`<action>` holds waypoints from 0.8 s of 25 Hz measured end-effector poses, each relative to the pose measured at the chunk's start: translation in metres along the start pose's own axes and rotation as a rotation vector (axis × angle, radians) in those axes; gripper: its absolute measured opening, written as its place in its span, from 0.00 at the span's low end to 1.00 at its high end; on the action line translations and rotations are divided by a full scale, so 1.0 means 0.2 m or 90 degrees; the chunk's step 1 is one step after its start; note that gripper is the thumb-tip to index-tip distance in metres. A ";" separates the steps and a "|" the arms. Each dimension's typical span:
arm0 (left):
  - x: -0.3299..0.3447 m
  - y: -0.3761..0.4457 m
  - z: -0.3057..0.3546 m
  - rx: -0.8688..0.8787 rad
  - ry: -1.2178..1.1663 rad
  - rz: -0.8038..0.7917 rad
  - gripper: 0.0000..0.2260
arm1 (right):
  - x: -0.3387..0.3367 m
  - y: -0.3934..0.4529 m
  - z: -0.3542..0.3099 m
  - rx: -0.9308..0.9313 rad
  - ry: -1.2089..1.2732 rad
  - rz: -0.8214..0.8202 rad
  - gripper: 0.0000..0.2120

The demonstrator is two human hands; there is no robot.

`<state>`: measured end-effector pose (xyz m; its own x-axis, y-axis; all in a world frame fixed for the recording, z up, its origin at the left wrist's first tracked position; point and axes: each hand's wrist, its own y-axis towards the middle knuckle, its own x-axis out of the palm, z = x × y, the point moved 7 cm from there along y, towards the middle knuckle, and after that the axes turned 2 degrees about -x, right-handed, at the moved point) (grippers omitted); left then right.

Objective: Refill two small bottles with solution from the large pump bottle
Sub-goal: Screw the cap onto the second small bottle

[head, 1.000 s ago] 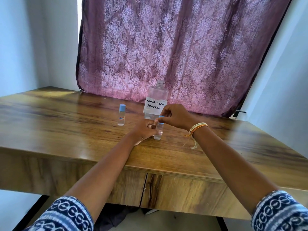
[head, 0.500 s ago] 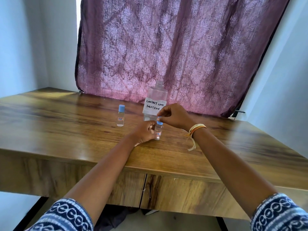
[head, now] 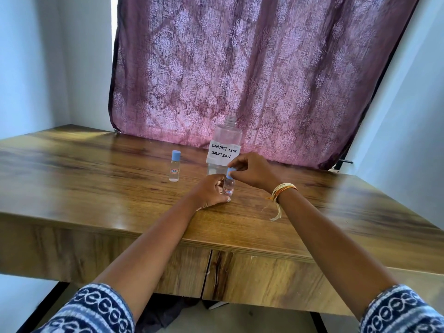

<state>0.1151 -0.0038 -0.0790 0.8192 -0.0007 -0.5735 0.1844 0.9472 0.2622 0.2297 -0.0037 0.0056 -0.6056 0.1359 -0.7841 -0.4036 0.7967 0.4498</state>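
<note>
Big bottle (head: 224,145) sits right behind both hands, clear plastic, no cap or pump on its threaded neck. It's got a white paper label with handwritten "CONTACT LENS SOLUTION" in black marker. There's clear liquid in the bottom part, below the label; can't really tell how high it goes behind the paper.

Near vial (head: 229,186) stands upright on the desk (head: 96,188) between the hands, just in front of the big bottle. The left hand (head: 211,192) is wrapped around its body from the left side, with the heel of the hand resting on the wood. The right hand (head: 252,170) comes in from above, thumb and fingertips pinching the blue cap (head: 231,171) on top of it. The vial has a tiny white sticker with a red border and what looks like "78" on it, though part is hidden by the fingers. The body looks clear; can't tell the fill level.

Second vial (head: 174,167) stands alone off to the left of the left hand, well apart, blue cap on, same kind of red-bordered sticker but too small to read. It looks clear too.

Yellow thread bracelet (head: 282,189) on the right wrist, loose ends dangling. A purple patterned curtain (head: 264,68) hangs behind the big bottle.
</note>
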 end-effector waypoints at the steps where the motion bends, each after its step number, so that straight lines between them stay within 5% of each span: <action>1: 0.00 0.00 0.00 0.000 -0.008 -0.001 0.24 | 0.00 0.00 0.01 0.012 -0.025 0.017 0.12; 5: 0.00 0.00 -0.01 -0.005 -0.007 -0.006 0.23 | 0.03 0.00 0.05 0.070 0.126 -0.042 0.24; 11: 0.01 0.00 -0.01 -0.014 -0.025 -0.015 0.24 | 0.00 -0.01 0.04 0.054 0.163 0.000 0.16; 15: 0.01 -0.01 0.01 0.006 -0.057 -0.013 0.23 | 0.05 -0.02 0.06 0.071 0.182 -0.039 0.25; 20: 0.01 0.00 0.00 -0.004 -0.059 -0.011 0.21 | 0.06 -0.02 0.04 0.068 0.280 -0.074 0.22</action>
<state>0.1157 -0.0044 -0.0801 0.8627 -0.0469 -0.5036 0.1964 0.9486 0.2481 0.2291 0.0005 -0.0092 -0.8032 -0.2011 -0.5608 -0.4265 0.8513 0.3056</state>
